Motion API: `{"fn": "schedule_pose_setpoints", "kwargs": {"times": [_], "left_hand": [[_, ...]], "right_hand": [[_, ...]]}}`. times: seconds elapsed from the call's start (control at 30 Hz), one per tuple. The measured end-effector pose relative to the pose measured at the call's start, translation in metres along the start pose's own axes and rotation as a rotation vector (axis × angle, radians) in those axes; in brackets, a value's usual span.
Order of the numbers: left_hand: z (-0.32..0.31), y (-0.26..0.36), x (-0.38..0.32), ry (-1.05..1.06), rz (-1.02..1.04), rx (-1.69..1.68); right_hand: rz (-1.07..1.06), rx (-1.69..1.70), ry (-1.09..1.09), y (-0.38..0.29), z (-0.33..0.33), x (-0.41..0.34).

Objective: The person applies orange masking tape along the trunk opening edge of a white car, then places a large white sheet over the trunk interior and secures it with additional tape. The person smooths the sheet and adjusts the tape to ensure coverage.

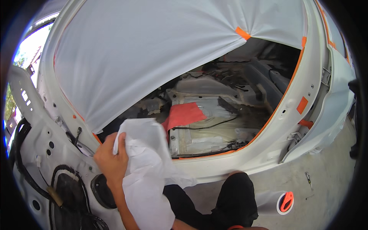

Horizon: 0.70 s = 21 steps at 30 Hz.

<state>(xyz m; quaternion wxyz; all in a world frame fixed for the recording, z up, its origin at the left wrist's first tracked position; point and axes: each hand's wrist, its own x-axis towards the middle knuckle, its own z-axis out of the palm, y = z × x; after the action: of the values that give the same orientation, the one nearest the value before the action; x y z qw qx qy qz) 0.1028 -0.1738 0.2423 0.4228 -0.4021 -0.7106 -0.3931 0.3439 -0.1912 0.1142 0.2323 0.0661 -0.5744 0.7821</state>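
My left hand (112,156) pinches the upper left edge of a crumpled white masking sheet (146,169) between thumb and fingers. The sheet hangs down over my lap, in front of the car body's door opening. Part of my right hand (184,225) shows at the bottom edge; its fingers are hidden by the sheet. Grey-white masking film (149,57) covers the upper part of the opening, gathered at one orange tape piece (243,33). Orange tape (276,106) lines the right rim. A red cloth or paper (185,115) lies on the bare cabin floor (212,115).
An open door shell (72,155) with black cables stands at left. Another panel (325,115) juts out at right. On the concrete floor are a film roll (266,202) with an orange-red cutter (286,201) at its end, and a small screwdriver-like tool (308,179).
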Motion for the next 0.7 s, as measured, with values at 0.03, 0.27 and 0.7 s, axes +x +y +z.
{"fn": "schedule_pose_setpoints", "kwargs": {"times": [0.03,0.27,0.7], "left_hand": [[-0.005,0.007,0.0,0.023,-0.037,-0.004],[-0.055,0.014,0.026,-0.142,-0.381,-0.397],[-0.045,0.056,0.19,-0.428,0.325,-0.452]], "right_hand": [[-0.078,-0.181,0.101,-0.012,0.013,0.003],[0.235,-0.269,0.479,-0.121,-0.096,0.034],[-0.161,0.008,0.502,-0.101,-0.263,0.091]]}}
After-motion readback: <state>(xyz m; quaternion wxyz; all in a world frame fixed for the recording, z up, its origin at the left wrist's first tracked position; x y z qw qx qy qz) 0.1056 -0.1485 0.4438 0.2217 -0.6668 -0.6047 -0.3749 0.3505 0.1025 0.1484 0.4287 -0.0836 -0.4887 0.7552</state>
